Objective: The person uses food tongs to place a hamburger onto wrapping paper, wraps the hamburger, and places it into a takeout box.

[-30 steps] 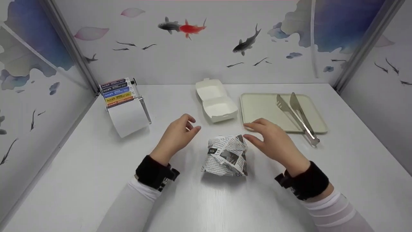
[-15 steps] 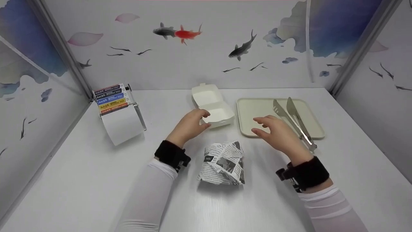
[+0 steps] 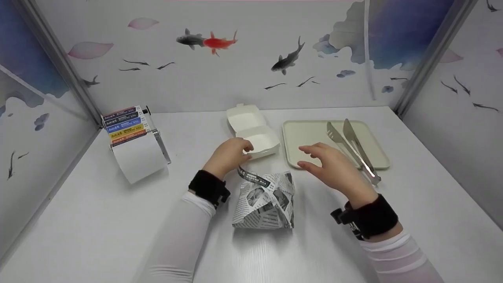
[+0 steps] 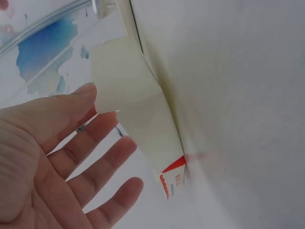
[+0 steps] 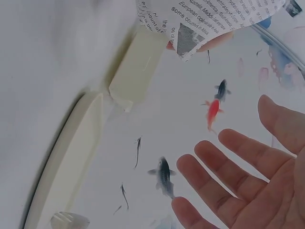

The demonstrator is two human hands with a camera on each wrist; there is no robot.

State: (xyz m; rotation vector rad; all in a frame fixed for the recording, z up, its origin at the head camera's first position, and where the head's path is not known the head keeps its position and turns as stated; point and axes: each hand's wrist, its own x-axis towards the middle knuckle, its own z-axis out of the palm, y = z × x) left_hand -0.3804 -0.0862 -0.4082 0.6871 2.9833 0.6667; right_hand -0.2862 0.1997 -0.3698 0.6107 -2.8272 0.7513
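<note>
Between my left hand [image 3: 226, 156] and right hand [image 3: 328, 167], slightly nearer, sits a newsprint parcel [image 3: 267, 206]; left is at the box [image 3: 261, 139], whether pinching I can't tell; right is spread wide.

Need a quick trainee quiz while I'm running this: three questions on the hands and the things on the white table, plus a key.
1. Which hand is nearer the off-white rectangular card clamshell box?
2. True or false: the clamshell box is closed.
3. Fill in the blank: the silver metal tongs lie across the ____.

Key:
1. The left hand, at the box's near left corner.
2. False; its lid is folded back.
3. Pale green rectangular tray.
</note>
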